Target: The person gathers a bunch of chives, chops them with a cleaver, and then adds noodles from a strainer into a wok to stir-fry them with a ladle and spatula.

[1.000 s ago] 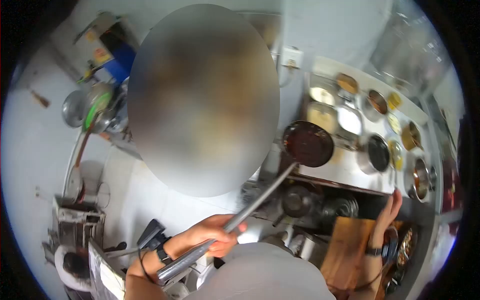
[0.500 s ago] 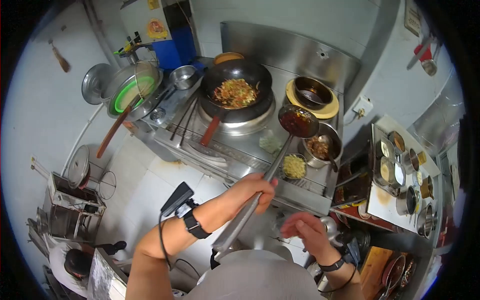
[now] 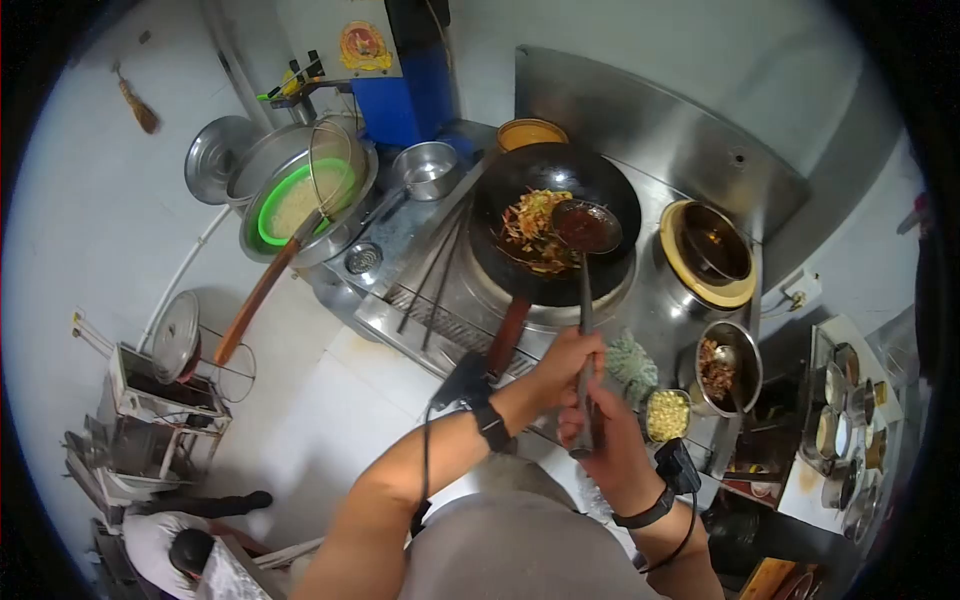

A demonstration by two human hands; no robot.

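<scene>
A long metal ladle (image 3: 586,295) reaches forward over the black wok (image 3: 608,190), its bowl filled with dark reddish sauce (image 3: 585,228). My left hand (image 3: 568,366) is closed around the middle of the ladle's handle. Lower down, my right hand (image 3: 612,428) grips the handle near its end. Shredded vegetables and egg-like pieces (image 3: 530,218) lie in the wok, partly hidden by the ladle's bowl. The wok's wooden handle (image 3: 509,338) points toward me, left of my left hand.
To the right stand a dark pot (image 3: 735,248), a metal pot with meat-like pieces and a spoon (image 3: 750,352), and diced yellow food (image 3: 668,414). A strainer's wooden handle (image 3: 262,292) juts out at left. Another person (image 3: 160,545) is at lower left.
The ladle has moved from beside the pots at right to over the wok. My right hand has come up and taken hold of the handle's lower end. The view has shifted.
</scene>
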